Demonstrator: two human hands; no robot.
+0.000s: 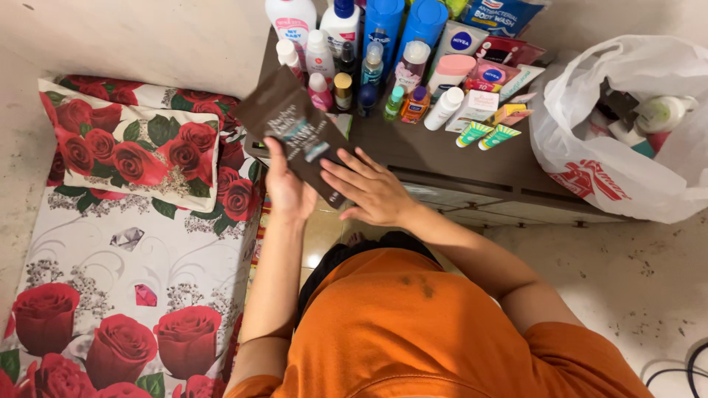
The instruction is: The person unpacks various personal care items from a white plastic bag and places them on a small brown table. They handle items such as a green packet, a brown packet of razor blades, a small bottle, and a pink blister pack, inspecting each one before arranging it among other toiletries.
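Left hand [286, 188]: grip clamped on the lower edge of a dark brown pouch [293, 133], thumb up the near face, the other fingers hidden behind it. Pouch is lifted and tilted, top toward 11 o'clock, in front of the near-left corner of the brown tabletop [450, 158].

Right hand [369, 190]: fingers straight and spread, laid flat against the pouch's lower right end; touching, not closed round anything.

Judgement: the pouch looks soft and slick. The left hand's hold on one edge is narrow, so the flat right palm is the better support. Keep both on it while it is turned.

Around: at 12 o'clock, close behind the pouch, a crowd of upright small bottles [332, 77], with taller white and blue ones behind. Any swing of the pouch's top could knock the front row. At 2 o'clock, two green-capped tubes [487, 135] lying flat. At 3 o'clock, a white plastic bag [627, 133], mouth open, containers inside. At 9 o'clock, a rose-print pillow [133, 144] on matching bedding.
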